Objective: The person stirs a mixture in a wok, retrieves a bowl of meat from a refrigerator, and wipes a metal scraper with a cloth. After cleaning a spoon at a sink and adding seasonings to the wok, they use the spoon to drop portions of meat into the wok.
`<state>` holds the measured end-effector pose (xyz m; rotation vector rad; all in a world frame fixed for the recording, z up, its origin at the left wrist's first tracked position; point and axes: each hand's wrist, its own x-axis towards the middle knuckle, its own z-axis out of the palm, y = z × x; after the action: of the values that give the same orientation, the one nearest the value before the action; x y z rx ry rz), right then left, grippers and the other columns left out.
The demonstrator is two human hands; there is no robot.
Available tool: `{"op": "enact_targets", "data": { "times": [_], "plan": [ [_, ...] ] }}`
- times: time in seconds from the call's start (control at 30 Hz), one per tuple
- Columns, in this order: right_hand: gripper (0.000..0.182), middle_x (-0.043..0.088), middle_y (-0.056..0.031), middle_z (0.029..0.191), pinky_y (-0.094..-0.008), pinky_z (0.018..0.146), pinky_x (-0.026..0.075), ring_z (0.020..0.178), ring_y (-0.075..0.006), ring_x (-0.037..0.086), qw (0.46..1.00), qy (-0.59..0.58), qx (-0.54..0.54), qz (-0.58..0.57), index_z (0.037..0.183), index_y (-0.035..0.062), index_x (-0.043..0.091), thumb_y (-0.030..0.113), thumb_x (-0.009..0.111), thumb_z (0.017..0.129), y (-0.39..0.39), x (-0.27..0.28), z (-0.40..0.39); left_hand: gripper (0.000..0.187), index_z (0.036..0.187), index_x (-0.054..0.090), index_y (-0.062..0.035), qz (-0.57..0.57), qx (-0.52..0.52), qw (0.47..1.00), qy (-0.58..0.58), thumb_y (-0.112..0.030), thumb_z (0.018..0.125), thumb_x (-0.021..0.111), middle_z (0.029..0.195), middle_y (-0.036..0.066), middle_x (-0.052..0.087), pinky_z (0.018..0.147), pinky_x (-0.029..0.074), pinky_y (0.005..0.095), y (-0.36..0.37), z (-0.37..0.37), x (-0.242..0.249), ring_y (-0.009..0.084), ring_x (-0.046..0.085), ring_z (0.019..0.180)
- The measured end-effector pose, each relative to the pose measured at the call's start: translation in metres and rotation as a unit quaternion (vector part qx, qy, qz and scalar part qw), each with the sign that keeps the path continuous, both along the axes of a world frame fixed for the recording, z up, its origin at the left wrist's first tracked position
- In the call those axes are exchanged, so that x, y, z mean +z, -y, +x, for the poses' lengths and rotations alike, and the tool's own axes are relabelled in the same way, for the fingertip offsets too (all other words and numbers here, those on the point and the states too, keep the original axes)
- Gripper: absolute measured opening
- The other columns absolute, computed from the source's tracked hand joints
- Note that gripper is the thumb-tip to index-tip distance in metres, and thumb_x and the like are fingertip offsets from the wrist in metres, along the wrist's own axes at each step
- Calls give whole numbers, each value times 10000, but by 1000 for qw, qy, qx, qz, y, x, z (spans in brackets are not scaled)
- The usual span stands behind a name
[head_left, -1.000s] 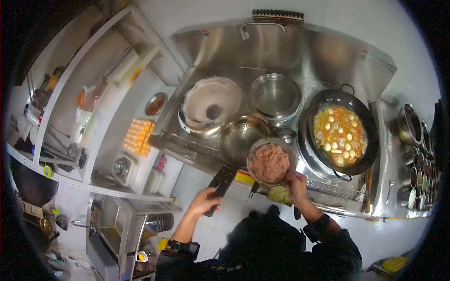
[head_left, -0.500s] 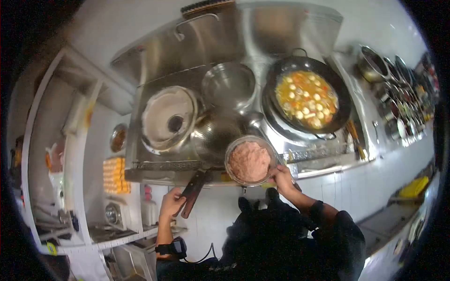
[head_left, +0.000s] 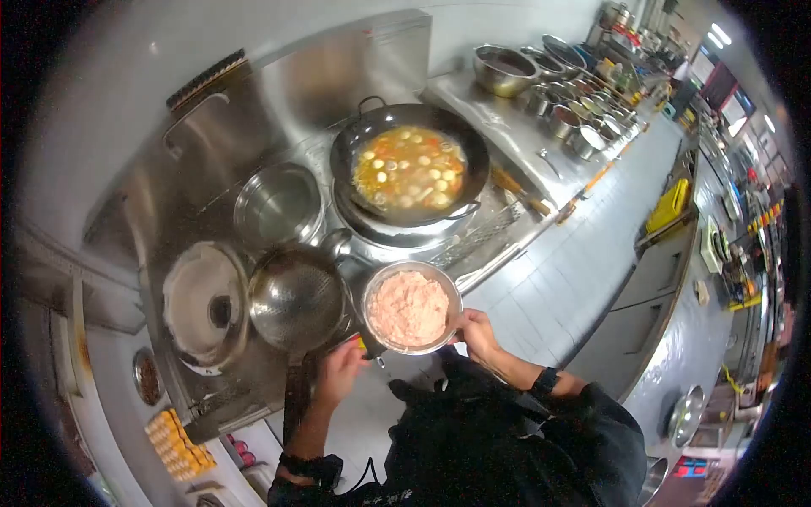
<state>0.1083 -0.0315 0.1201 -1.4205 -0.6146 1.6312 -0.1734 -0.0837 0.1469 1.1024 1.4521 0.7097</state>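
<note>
A metal bowl of pale pink minced meat is held by its right rim in my right hand, over the stove's front edge. My left hand is near the bowl's lower left side, its fingers stretched out and apart from the bowl. Dark handles stand just left of my left wrist, below a perforated strainer. Behind the bowl, a black wok holds orange-yellow broth with round white pieces.
A metal pot of liquid and an ash-coloured burner are at the left. Past the wok, a steel counter bears large pots and several small containers. Another counter runs along the right, with a tiled floor between.
The view has turned toward the right, showing more counter and floor. My left hand has left the dark handles and come nearer the bowl. My right hand still grips the bowl.
</note>
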Motion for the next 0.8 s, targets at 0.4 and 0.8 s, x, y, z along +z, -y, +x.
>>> {"op": "enact_targets", "data": {
  "times": [0.4,0.8],
  "plan": [
    [49,593,-88,698,-288,493,509,588,-167,573,999,-26,0,27,690,-4,558,-3,529,729,-39,-1,138,210,1047,529,23,-83,31,988,126,-108,905,447,973,110,591,681,524,299,-49,155,-21,196,622,823],
    [99,598,-73,722,-269,506,491,616,-140,568,996,53,66,24,774,-6,592,70,530,762,-85,-22,295,297,1075,607,-124,-130,196,972,-24,-145,780,574,844,42,601,561,467,268,-71,262,-72,126,571,702]
  ]
}}
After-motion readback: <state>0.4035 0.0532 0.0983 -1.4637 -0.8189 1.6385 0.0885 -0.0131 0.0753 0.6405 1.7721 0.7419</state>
